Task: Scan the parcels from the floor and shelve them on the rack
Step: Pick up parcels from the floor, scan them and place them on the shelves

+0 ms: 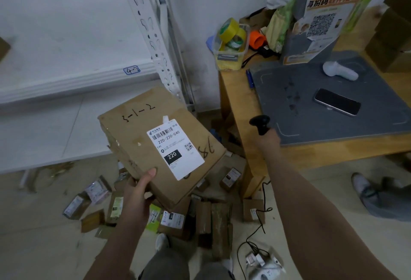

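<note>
now left hand (135, 193) fingers (150, 174) grip parcel (142, 137) corner; right hand (270, 141) clasps scanner (260, 123).

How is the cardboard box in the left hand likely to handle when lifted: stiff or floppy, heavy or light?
The cardboard box is probably stiff: its flat top shows no sag. It seems fairly light, since the left hand alone holds it by one corner. Its worn, dented side suggests it could crush if squeezed.

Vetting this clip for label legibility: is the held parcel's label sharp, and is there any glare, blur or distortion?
Head view: the label on the parcel in the left hand is sharp, large print legible, no glare; head view: soft even light; wide-angle bending bows the rack shelf edge.
</note>
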Motion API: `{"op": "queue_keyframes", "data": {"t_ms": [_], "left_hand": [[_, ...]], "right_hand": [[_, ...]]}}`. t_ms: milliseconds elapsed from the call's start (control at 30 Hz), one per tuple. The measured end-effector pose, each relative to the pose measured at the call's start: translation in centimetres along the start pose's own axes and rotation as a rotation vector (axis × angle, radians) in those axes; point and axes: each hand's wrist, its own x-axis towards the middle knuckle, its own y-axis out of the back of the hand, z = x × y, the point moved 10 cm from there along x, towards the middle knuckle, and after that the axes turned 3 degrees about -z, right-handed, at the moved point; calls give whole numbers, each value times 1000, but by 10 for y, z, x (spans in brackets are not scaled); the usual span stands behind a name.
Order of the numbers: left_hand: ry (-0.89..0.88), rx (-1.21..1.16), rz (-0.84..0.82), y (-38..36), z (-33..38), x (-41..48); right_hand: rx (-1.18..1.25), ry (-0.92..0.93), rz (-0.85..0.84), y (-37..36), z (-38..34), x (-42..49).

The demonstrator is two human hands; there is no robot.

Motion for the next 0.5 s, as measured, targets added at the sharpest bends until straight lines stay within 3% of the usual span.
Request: {"op": "queue_keyframes", "data": {"t_ms": [500], "left_hand": [[-11,59,-54,-20,-3,-3]], "right_hand": [[-168,37,19,-7,14,6]]}}
